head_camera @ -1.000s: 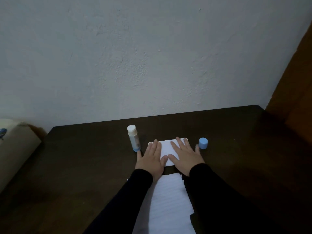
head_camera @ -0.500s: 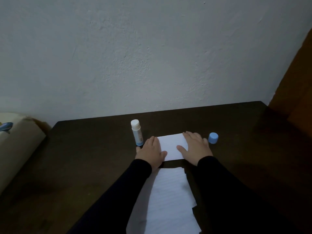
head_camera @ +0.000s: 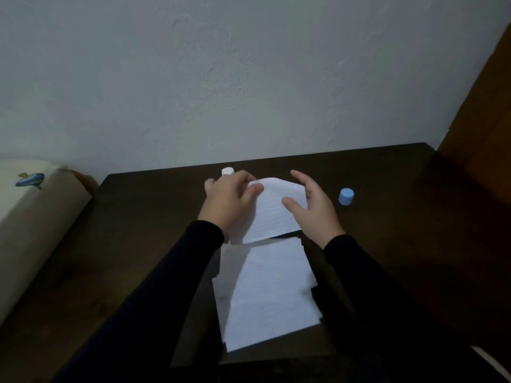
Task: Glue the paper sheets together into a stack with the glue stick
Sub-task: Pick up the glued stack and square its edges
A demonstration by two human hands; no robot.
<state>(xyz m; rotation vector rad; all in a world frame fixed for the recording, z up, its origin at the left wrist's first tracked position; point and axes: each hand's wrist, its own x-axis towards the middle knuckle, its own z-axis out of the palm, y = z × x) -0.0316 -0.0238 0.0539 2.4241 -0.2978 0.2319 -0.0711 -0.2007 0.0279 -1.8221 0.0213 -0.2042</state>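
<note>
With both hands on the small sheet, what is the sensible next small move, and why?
Probably carry the small sheet, held by the left hand and right hand, aside and reach for the glue stick: its blue cap is off, and loose sheets wait nearby.

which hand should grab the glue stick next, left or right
Probably the left hand. The glue stick stands just beyond its knuckles, white top showing, while the right hand is across the lifted paper sheet, nearer the blue cap. The left would first have to release the sheet.
</note>
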